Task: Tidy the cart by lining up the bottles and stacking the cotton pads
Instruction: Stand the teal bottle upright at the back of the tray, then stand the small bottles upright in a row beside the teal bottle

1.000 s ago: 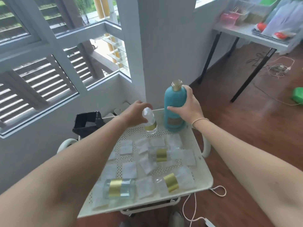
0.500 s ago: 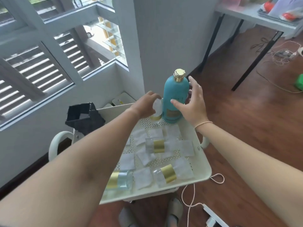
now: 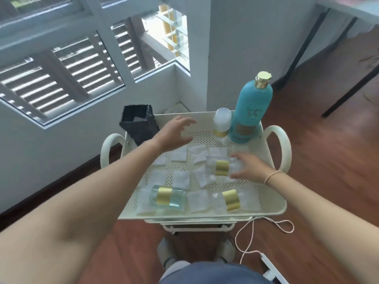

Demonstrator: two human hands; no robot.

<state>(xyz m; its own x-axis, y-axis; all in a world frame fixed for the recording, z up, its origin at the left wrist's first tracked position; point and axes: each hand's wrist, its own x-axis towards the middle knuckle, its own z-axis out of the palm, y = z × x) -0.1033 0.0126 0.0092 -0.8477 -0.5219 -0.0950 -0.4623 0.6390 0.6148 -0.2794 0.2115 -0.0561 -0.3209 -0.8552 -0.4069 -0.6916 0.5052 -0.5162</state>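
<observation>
Presently the right hand (image 3: 245, 168) is closing around a small clear bottle with a gold band (image 3: 222, 168), which lies on its side near the middle of the cart tray (image 3: 272, 210); fingers curl over its right end, but motion blur leaves it uncertain whether the grip is complete. The left hand (image 3: 174, 134) hovers above the far left part of the tray, fingers spread and relaxed, holding nothing.

Handling, as judged: the bottle looks rigid, smooth and light, probably glass or hard plastic, so it may slip or roll. Grasp it across the body at or beside the gold band, thumb opposing fingers, and stand it upright. The cotton pads (image 3: 181, 179) scattered across the tray floor are thin, soft and very light; pinch each at an edge, since they shift easily under a bottle.

Two more banded bottles lie along the near edge: one tinted blue (image 3: 168, 195) at the near left, one clear (image 3: 228, 199) at the near right. The tall teal bottle (image 3: 251, 111) stands at the far right corner, with a small clear bottle (image 3: 222, 125) upright just beside it.

Change from half a second ago: both hands have released those two upright bottles; the right has dropped to the lying bottle, the left has withdrawn leftward.
</observation>
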